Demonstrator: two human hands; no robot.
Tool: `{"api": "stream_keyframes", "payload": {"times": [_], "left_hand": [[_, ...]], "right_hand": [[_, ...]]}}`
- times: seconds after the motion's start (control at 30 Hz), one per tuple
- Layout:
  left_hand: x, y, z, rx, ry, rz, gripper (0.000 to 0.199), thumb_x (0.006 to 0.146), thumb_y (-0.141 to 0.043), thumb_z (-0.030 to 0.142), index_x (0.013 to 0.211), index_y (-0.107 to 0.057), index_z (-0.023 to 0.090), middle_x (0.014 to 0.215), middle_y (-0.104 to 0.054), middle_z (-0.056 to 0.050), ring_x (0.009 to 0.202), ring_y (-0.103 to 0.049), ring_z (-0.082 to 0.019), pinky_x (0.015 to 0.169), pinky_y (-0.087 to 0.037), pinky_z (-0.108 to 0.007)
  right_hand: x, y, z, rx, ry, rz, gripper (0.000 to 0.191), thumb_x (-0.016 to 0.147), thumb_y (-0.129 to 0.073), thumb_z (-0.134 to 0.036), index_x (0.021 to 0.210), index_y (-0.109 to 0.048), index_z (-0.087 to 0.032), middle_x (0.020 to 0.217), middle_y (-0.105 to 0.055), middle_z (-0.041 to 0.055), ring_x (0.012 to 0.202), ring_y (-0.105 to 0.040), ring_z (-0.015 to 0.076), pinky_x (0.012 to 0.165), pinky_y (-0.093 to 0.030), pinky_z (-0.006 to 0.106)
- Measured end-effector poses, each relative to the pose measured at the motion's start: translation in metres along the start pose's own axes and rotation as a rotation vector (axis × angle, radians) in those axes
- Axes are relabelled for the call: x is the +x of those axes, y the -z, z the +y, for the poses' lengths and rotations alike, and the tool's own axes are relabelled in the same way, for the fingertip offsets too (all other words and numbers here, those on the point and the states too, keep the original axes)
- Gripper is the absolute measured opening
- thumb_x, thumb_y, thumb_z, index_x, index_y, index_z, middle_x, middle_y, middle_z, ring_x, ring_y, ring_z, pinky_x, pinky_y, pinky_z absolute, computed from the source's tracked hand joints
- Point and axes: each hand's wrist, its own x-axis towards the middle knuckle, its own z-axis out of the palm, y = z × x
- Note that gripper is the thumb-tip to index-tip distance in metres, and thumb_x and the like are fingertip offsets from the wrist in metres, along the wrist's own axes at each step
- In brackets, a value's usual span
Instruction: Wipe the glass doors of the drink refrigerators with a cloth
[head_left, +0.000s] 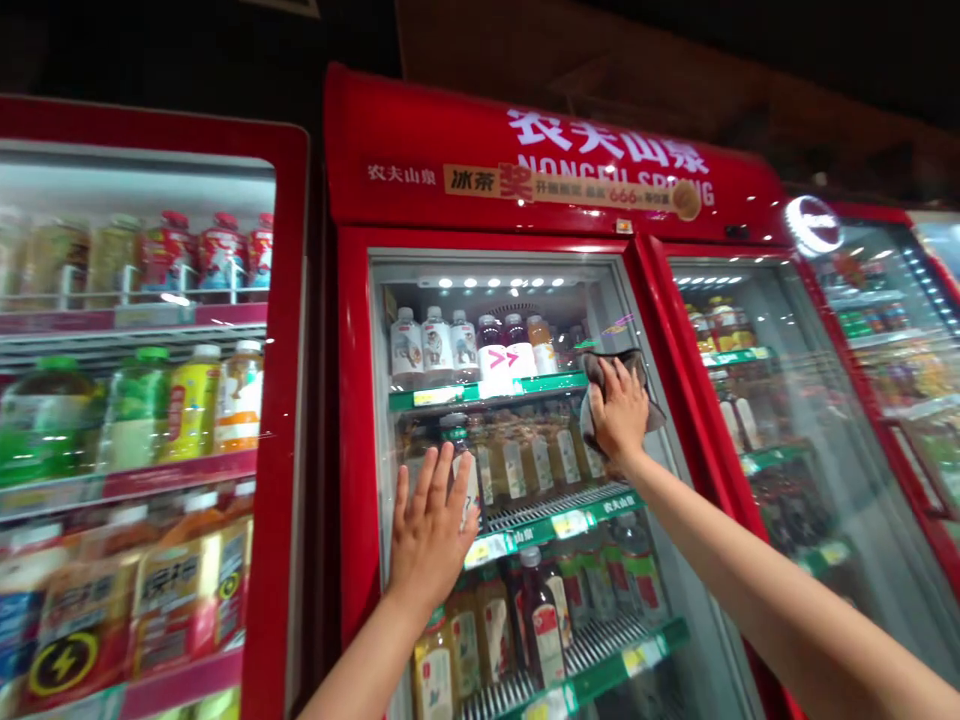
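A red drinks fridge [352, 400] with a closed glass door stands in front of me. My left hand [431, 530] is spread on the left part of the glass, fingers apart and nothing in it. Higher and to the right, my right hand [621, 408] presses a dark grey cloth [590, 420] to the glass near the door's right edge. Part of the cloth is hidden under the palm. Behind the glass, bottles [491, 350] stand on shelves with green edge strips [517, 386].
At the left, another red-framed fridge [289, 400] holds rows of bottles [135, 405]. A second glass door [810, 400] adjoins on the right, with more fridges beyond it. A lit red sign panel [450, 130] juts out above the doors.
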Motion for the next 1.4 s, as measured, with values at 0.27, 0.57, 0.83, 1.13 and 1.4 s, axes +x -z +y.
{"api": "stream_keyframes", "payload": {"times": [0.27,0.57,0.83,1.13,1.4], "left_hand": [[0.016,-0.022,0.046,-0.115,-0.091,0.017,0.081,0.096,-0.055,0.037,0.162,-0.011,0.021,0.164,-0.034,-0.01,0.154,-0.024,-0.024,0.131,-0.005,-0.049],[0.015,-0.038,0.084,-0.044,-0.109,0.016,0.074,0.097,-0.054,0.034,0.161,-0.018,0.025,0.162,-0.037,-0.006,0.154,-0.024,-0.022,0.131,-0.001,-0.048],[0.047,-0.059,0.15,-0.071,-0.121,0.018,0.076,0.098,-0.053,0.039,0.162,-0.016,0.022,0.161,-0.038,-0.006,0.155,-0.019,-0.022,0.131,0.002,-0.05],[0.093,-0.087,0.225,-0.004,-0.121,0.049,0.077,0.097,-0.053,0.045,0.161,-0.02,0.019,0.163,-0.035,-0.006,0.157,-0.008,-0.022,0.13,0.003,-0.05],[0.113,-0.111,0.255,0.087,-0.072,0.005,0.072,0.097,-0.049,0.046,0.159,-0.027,0.016,0.164,-0.031,-0.007,0.157,-0.014,-0.024,0.13,0.0,-0.049]], "right_hand": [[-0.025,0.016,-0.048,0.027,0.63,-0.318,0.052,0.099,-0.046,-0.039,0.152,-0.044,-0.037,0.161,-0.039,-0.0011,0.154,-0.021,0.026,0.123,-0.026,0.049],[0.07,0.006,0.049,0.081,0.287,-0.18,0.05,0.102,-0.037,-0.031,0.15,-0.047,-0.023,0.158,-0.044,0.0087,0.15,-0.031,0.0289,0.119,-0.033,0.052],[0.014,0.047,0.113,-0.079,0.629,-0.212,0.049,0.097,-0.043,-0.012,0.14,-0.06,-0.029,0.15,-0.055,0.003,0.138,-0.046,0.026,0.11,-0.043,0.044],[0.054,0.059,0.182,-0.209,0.619,-0.122,0.042,0.095,-0.055,-0.02,0.136,-0.062,-0.026,0.153,-0.052,0.006,0.145,-0.04,0.0305,0.11,-0.042,0.044],[0.189,0.023,0.152,-0.055,0.591,-0.168,0.041,0.099,-0.041,-0.02,0.133,-0.063,-0.02,0.153,-0.05,0.0104,0.147,-0.035,0.0321,0.116,-0.037,0.049]]}}
